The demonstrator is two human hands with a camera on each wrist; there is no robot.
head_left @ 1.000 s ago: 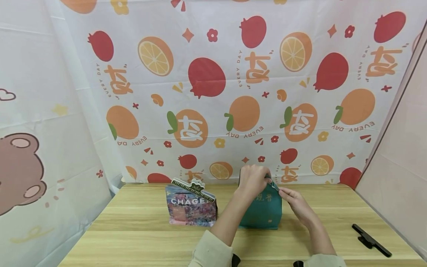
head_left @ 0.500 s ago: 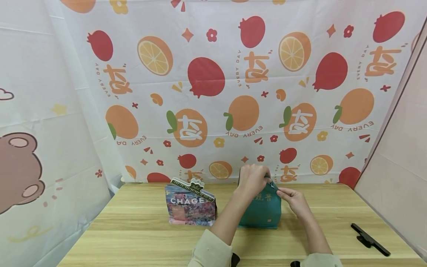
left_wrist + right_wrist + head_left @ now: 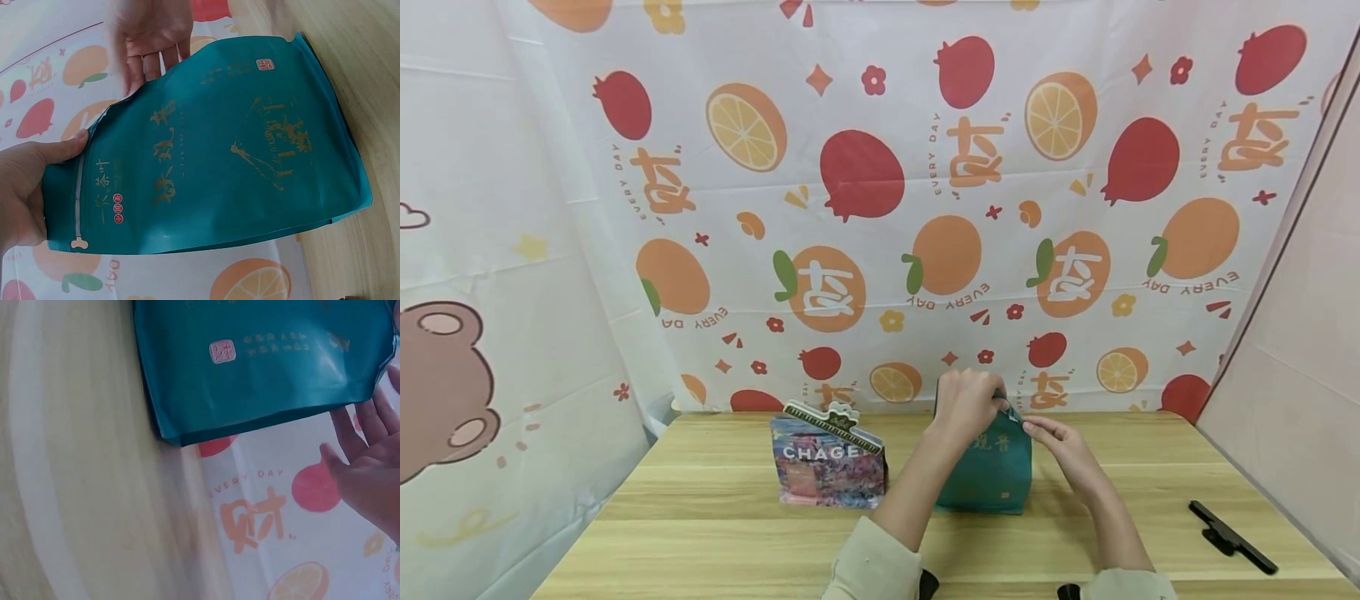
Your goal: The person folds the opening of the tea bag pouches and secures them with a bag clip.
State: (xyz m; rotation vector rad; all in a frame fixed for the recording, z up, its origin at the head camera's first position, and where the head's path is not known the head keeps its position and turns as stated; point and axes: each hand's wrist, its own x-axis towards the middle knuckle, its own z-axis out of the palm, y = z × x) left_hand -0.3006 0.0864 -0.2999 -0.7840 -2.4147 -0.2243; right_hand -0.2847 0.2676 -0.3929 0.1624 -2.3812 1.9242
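Left hand (image 3: 966, 404) curled over the top left corner of the teal pouch (image 3: 988, 471), thumb lying along the sealed edge in the left wrist view, fingers gripping that corner. Right hand (image 3: 1060, 446) just to the right of the same top edge, fingertips pinching at the top right corner by the tear strip; in the right wrist view only straight fingers showing beside the pouch, so grip on that side judged from the head view. Pouch standing upright on the desk (image 3: 700, 533) directly beneath and between both hands, long axis vertical, sealed mouth pointing up, base on the wood, printed face toward the person. Both hands touching the pouch, left the more firmly set. Further left of the left hand, a colourful CHAGEE bag (image 3: 829, 467) standing well apart from the pouch. Far right of the right hand, a black clip (image 3: 1231, 537) lying flat on the desk. Beyond both hands, a fruit-print cloth (image 3: 880, 208) hanging as backdrop
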